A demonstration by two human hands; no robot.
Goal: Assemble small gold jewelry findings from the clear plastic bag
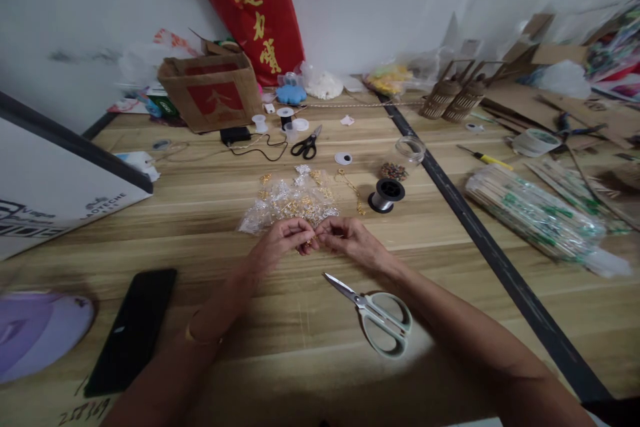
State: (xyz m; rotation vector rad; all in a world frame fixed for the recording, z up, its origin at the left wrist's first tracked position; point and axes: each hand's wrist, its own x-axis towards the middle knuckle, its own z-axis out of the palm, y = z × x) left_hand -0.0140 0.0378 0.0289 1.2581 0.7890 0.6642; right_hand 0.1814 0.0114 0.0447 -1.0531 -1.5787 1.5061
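My left hand (289, 235) and my right hand (350, 238) meet fingertip to fingertip above the table, both pinched closed. Between them is a small gold-coloured piece (309, 241), partly hidden by the fingers and too small to name exactly. Just beyond the hands lies a heap of clear plastic bags (280, 203) with gold and silver trinkets. A thin gold chain (353, 188) rests to the right of the heap, beside a black spool of fine wire (386, 195). Pale-handled scissors (383, 320) lie nearer me, below my right hand, blades slightly apart.
Black scissors (307, 145), a bead jar (404, 159) and a paper bag (215, 90) stand farther back. Bagged sticks (537, 213) lie right, past a dark strip (465, 240). A black phone-like slab (133, 330) and white box (65, 180) are left.
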